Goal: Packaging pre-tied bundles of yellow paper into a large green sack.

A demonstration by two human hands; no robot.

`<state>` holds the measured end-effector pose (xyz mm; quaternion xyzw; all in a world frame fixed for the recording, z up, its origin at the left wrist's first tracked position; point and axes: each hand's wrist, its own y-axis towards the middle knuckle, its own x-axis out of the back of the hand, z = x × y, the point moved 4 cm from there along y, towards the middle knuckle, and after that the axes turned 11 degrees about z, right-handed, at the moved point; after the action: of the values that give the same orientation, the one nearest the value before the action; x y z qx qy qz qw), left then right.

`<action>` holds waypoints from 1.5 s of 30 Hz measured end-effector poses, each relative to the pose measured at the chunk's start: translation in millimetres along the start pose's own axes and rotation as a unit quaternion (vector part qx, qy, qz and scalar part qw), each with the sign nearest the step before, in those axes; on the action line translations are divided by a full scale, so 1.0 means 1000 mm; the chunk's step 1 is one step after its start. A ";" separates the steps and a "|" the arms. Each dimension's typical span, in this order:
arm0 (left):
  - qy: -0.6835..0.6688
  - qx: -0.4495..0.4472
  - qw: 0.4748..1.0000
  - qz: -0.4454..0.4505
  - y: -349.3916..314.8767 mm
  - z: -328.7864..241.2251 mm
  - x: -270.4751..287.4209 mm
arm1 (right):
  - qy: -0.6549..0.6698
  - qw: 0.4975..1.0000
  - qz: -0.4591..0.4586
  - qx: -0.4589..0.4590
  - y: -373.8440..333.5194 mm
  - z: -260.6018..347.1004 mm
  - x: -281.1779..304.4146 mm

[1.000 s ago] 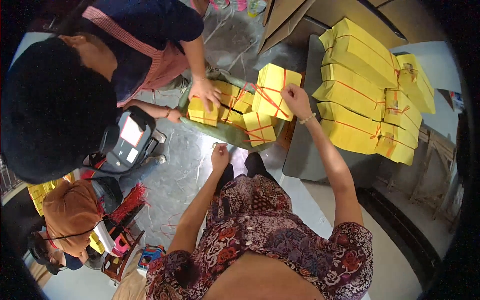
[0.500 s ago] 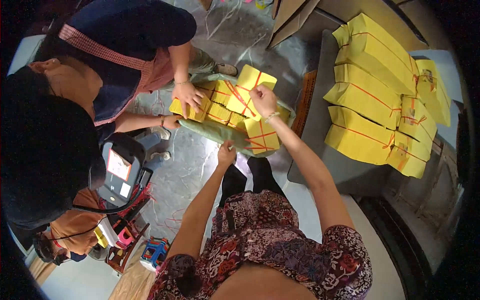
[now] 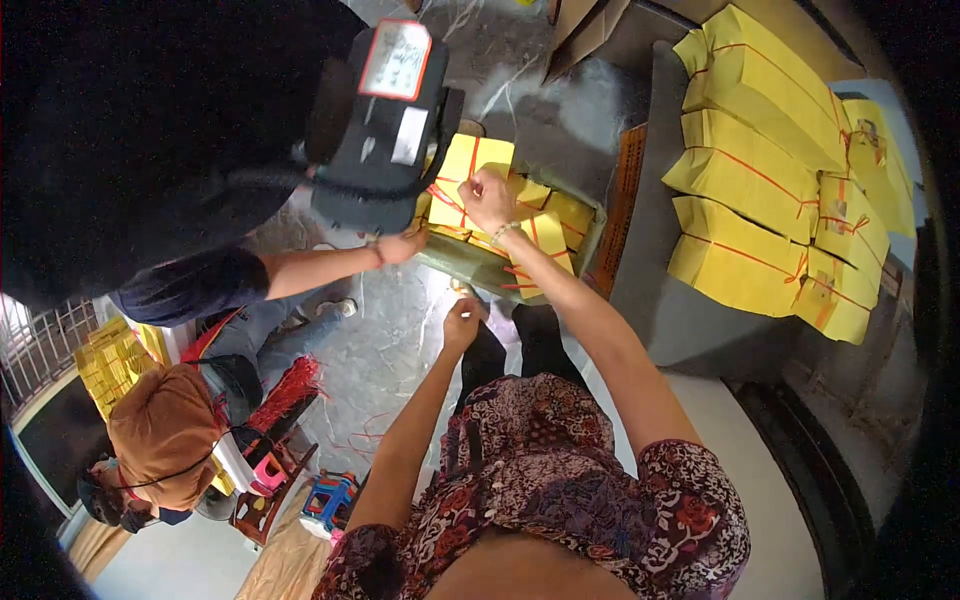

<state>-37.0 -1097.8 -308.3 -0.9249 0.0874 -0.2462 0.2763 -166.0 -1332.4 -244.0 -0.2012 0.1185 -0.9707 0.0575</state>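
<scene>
My right hand (image 3: 488,204) is closed over a yellow paper bundle (image 3: 476,160) tied with red string, apparently gripping the string. The bundle is above other tied yellow bundles in a green sack (image 3: 465,262). Below my right wrist, another red-tied bundle (image 3: 541,240) leans at the sack's near side. My left hand (image 3: 462,322) is closed in the air just short of the sack; whatever it may hold is too small to make out. A co-worker's hand (image 3: 402,245) touches the sack's left rim. The co-worker's dark headgear hides the sack's far left part.
Large yellow paper stacks (image 3: 755,190) tied with red string stand on a grey table (image 3: 640,245) at right. A second person in brown (image 3: 165,425) sits at lower left, near a bunch of red string (image 3: 285,395). A blue plastic stool (image 3: 330,497) stands nearby.
My right hand and the upper bundle have moved left over the sack. The co-worker has leaned in, so the headgear now covers part of the sack. My left hand stays near the sack's edge.
</scene>
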 end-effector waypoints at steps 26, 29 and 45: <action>0.506 0.178 0.835 0.127 0.139 0.042 0.028 | -0.151 0.978 0.088 0.116 -0.153 -0.098 -0.080; 0.499 0.155 0.842 0.133 0.145 0.032 0.012 | -0.258 0.949 0.153 0.093 -0.151 -0.126 -0.095; 0.059 0.020 0.986 -0.156 0.173 0.137 0.025 | -0.425 0.888 0.158 0.075 -0.132 -0.160 -0.136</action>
<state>49.3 -1185.2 -493.5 -0.9053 -0.0472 -0.3419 0.2477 -114.7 -1150.1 -404.6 -0.5682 0.0400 -0.7764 0.2697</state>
